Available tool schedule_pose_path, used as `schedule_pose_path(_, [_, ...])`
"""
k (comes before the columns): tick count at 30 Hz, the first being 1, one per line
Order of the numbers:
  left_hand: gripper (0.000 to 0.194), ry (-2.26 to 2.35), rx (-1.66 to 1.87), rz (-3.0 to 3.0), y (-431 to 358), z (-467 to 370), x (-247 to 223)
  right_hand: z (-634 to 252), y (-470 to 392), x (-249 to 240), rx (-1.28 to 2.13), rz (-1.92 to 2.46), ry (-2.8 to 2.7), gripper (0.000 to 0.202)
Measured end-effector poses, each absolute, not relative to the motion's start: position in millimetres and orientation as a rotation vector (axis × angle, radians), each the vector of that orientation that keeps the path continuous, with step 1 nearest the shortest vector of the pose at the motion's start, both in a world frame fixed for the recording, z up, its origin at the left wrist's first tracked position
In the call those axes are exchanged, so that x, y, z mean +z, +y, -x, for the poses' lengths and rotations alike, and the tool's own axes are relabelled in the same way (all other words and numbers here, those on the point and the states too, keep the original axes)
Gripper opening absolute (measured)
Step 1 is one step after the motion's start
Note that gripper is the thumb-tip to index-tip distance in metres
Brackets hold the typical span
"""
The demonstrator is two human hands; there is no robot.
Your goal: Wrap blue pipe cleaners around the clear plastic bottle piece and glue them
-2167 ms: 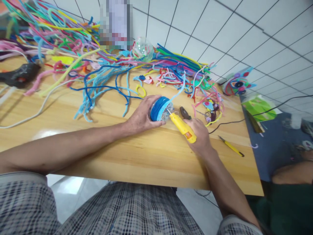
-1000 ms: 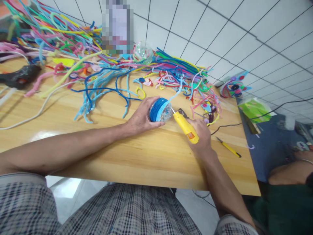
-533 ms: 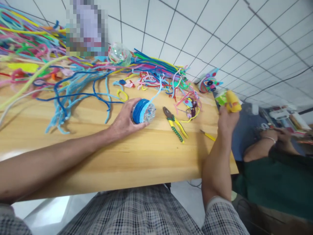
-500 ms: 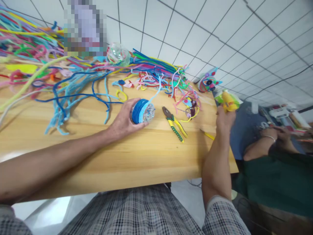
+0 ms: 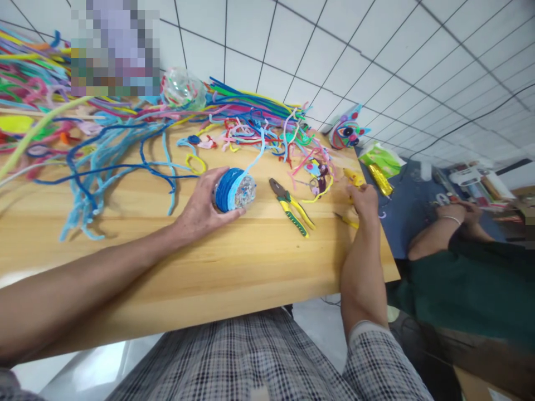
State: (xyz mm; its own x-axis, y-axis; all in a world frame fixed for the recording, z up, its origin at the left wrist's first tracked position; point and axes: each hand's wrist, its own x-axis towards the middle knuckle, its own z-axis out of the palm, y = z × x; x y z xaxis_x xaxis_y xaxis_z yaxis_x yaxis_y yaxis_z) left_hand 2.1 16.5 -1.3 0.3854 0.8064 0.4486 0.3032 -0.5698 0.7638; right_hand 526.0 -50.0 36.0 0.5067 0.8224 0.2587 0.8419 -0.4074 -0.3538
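My left hand (image 5: 204,203) is wrapped round a clear ball (image 5: 246,192) banded with dark and light blue pipe cleaners. A loose light blue end sticks up from it, and speckled bits show through the clear side. Near the table's right edge, my right hand (image 5: 364,201) is closed on a yellow tool (image 5: 353,177) that looks like a glue gun, partly covered by the fingers. Pliers (image 5: 291,207) with yellow and green handles lie between my hands. A thin tool with a yellow handle (image 5: 349,221) rests just left of my right wrist.
Pipe cleaners (image 5: 112,153) heap along the table's (image 5: 217,267) back and left. Another clear ball (image 5: 184,89) and a colourful face figure (image 5: 346,132) stand behind. A green packet (image 5: 382,159) and gold roll (image 5: 381,181) lie at right, near another person's hands (image 5: 455,214).
My right hand has lowered and moved left with the yellow tool, uncovering the green packet and gold roll. My left hand still holds the ball. The whole view has shifted slightly.
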Motion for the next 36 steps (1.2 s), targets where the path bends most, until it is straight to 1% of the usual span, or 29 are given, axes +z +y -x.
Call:
schedule_pose_path(3, [0.095, 0.935, 1.129, -2.064, 16.5, -1.7, -1.4, -522.2, -82.8, 53.7, -0.156, 2.460, -1.174, 0.053])
schedule_pose_path(6, [0.094, 0.934, 1.122, -2.064, 16.5, -1.4, -1.5, -507.1, -116.5, 58.6, -0.008, 2.509, -1.268, 0.042])
schedule_pose_path(10, [0.095, 0.942, 1.123, -2.055, 16.6, -1.8, -2.1, -491.9, -141.0, 45.3, 0.211, 2.515, -1.434, 0.031])
schedule_pose_path(13, [0.095, 0.941, 1.124, -2.059, 17.0, -1.9, -1.8, -490.5, -146.8, 37.9, 0.262, 2.537, -1.469, 0.025])
schedule_pose_path(17, [0.094, 0.946, 1.123, -2.071, 17.6, -2.0, -0.7, -489.6, -145.9, 40.1, 0.255, 2.500, -1.481, 0.023])
schedule_pose_path(19, [0.092, 0.936, 1.133, -2.074, 17.7, -2.2, -0.7, -488.6, -137.1, 42.2, 0.173, 2.476, -1.410, 0.024])
schedule_pose_path(21, [0.091, 0.923, 1.144, -2.076, 17.7, -2.5, -1.2, -488.4, -120.0, 42.4, 0.070, 2.458, -1.338, 0.029])
schedule_pose_path(26, [0.090, 0.916, 1.153, -2.083, 17.2, -3.1, -1.6, -491.6, -67.2, 36.4, -0.156, 2.487, -1.427, 0.051])
schedule_pose_path(30, [0.090, 0.911, 1.135, -2.103, 16.5, -2.4, 0.2, -498.8, -51.7, 32.2, -0.110, 2.505, -1.449, 0.050])
schedule_pose_path(36, [0.092, 0.916, 1.112, -2.125, 17.0, -0.8, -0.9, -525.8, -60.6, 31.9, -0.116, 2.485, -1.320, 0.047])
